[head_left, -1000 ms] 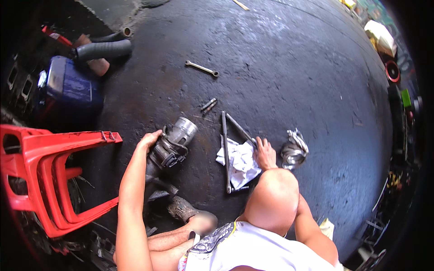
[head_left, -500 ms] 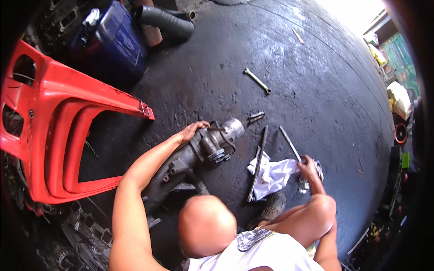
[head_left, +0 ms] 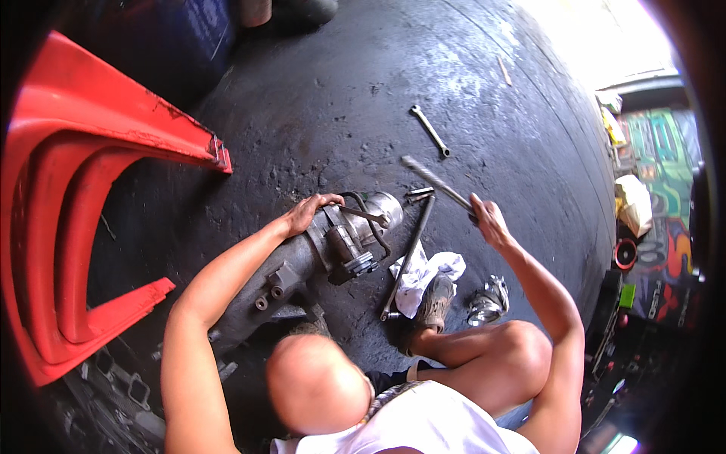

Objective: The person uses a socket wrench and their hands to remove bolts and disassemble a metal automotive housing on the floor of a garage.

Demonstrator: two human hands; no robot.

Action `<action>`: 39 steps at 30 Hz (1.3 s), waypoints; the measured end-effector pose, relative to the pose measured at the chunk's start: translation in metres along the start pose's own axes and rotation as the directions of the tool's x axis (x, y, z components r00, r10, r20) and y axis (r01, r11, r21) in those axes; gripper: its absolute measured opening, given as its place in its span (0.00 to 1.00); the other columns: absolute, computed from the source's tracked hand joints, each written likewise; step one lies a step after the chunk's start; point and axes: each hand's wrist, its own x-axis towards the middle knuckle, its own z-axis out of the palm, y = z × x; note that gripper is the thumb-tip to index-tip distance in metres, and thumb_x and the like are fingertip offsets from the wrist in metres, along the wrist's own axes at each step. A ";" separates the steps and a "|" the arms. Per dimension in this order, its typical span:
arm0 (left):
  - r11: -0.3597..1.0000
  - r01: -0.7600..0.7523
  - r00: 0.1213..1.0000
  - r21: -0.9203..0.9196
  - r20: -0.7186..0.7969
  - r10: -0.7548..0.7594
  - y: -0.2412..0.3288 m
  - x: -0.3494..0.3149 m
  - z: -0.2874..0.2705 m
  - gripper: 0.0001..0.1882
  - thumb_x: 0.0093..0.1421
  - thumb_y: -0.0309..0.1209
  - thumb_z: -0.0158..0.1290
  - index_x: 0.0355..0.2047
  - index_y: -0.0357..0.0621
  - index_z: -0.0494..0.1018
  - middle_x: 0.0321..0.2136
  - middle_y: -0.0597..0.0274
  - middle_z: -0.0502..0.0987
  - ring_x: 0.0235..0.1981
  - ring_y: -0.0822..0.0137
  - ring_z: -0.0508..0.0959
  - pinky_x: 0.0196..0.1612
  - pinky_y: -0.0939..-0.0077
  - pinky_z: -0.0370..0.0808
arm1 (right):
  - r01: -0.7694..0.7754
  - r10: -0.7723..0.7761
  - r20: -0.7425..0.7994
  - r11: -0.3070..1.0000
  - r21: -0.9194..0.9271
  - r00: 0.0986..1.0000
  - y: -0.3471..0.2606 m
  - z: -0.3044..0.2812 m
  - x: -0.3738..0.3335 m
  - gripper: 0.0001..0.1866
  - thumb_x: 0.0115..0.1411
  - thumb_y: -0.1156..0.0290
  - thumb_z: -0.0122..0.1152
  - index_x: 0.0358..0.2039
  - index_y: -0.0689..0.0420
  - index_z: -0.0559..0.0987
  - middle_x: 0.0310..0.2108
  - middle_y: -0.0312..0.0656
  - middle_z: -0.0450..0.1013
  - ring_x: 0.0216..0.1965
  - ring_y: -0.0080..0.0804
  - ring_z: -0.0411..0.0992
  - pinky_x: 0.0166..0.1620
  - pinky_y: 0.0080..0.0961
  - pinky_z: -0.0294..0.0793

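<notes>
My left hand is curled over the top of a long grey metal engine casting, which has a bright round opening at its far end. A slim metal bar with a rounded tip lies across the casting, beside those fingers; whether they hold it is unclear. My right hand is closed around one end of a long metal bar, raised over the floor and pointing away to the left. Under its far half sit short metal cylinders. A second, darker long bar lies partly on a white cloth.
A combination wrench lies farther out on the dark floor. Beside my right shin sits a shiny round metal part. The red plastic stool lies on its side at left, near a dark blue container. Bags and boxes line the right edge.
My right hand has lifted the long bar and swung it forward and left. My left hand remains on the casting. The whole view has shifted, with the stool now farther left.
</notes>
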 end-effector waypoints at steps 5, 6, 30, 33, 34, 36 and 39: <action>0.965 -0.132 0.982 0.227 -0.105 0.159 0.008 -0.005 0.009 0.43 0.63 0.61 0.17 0.48 0.38 0.70 0.44 0.58 0.74 0.49 0.64 0.70 0.58 0.69 0.60 | 0.389 -0.336 0.276 0.906 -0.166 0.900 -0.104 0.037 0.073 0.40 0.59 0.34 0.40 0.13 0.63 0.70 0.11 0.39 0.61 0.16 0.29 0.61 0.24 0.37 0.62; 0.960 -0.125 0.982 0.249 -0.104 0.155 0.010 -0.008 0.009 0.43 0.62 0.62 0.17 0.48 0.38 0.69 0.44 0.58 0.74 0.49 0.64 0.70 0.58 0.68 0.60 | 0.421 -0.373 0.305 0.901 -0.108 0.876 -0.118 0.044 0.083 0.42 0.57 0.31 0.39 0.14 0.63 0.71 0.11 0.37 0.62 0.16 0.29 0.61 0.24 0.37 0.62; 0.950 -0.071 0.964 0.304 -0.224 0.144 0.022 -0.008 0.032 0.36 0.65 0.51 0.22 0.45 0.35 0.73 0.44 0.52 0.76 0.50 0.61 0.73 0.58 0.68 0.62 | 0.421 -0.279 0.679 0.906 -0.049 0.680 -0.106 0.041 0.091 0.35 0.61 0.34 0.29 0.19 0.53 0.68 0.13 0.33 0.60 0.17 0.23 0.60 0.21 0.32 0.64; 0.963 -0.007 0.983 0.268 -0.176 0.056 0.025 -0.006 0.031 0.35 0.65 0.51 0.24 0.44 0.34 0.72 0.43 0.55 0.76 0.50 0.62 0.72 0.58 0.68 0.63 | 0.248 -0.453 0.629 0.887 0.390 0.632 -0.113 0.015 0.121 0.36 0.60 0.32 0.23 0.18 0.49 0.66 0.11 0.28 0.58 0.12 0.16 0.55 0.15 0.22 0.58; 0.963 -0.006 0.983 0.270 -0.177 0.056 0.024 -0.006 0.032 0.35 0.65 0.51 0.24 0.44 0.34 0.72 0.43 0.55 0.76 0.50 0.62 0.72 0.58 0.68 0.63 | 0.066 -0.483 0.647 0.827 0.558 0.590 -0.113 0.014 0.126 0.36 0.60 0.31 0.21 0.19 0.49 0.67 0.12 0.28 0.59 0.12 0.16 0.55 0.15 0.18 0.56; 0.984 0.011 0.984 0.176 -0.177 0.020 0.023 -0.004 0.033 0.35 0.65 0.51 0.24 0.43 0.33 0.73 0.43 0.54 0.76 0.50 0.62 0.72 0.58 0.68 0.62 | 0.161 -0.402 0.608 0.897 0.412 0.685 -0.090 0.030 0.104 0.35 0.61 0.34 0.29 0.29 0.55 0.72 0.22 0.36 0.63 0.23 0.24 0.58 0.25 0.26 0.61; 0.975 0.033 0.987 0.218 -0.159 0.002 0.020 -0.006 0.032 0.33 0.67 0.48 0.23 0.45 0.35 0.72 0.44 0.54 0.75 0.51 0.65 0.71 0.59 0.70 0.61 | 0.353 -0.013 0.858 0.915 -0.197 0.513 -0.082 0.049 0.057 0.45 0.57 0.30 0.28 0.45 0.63 0.71 0.44 0.58 0.64 0.50 0.51 0.57 0.51 0.44 0.61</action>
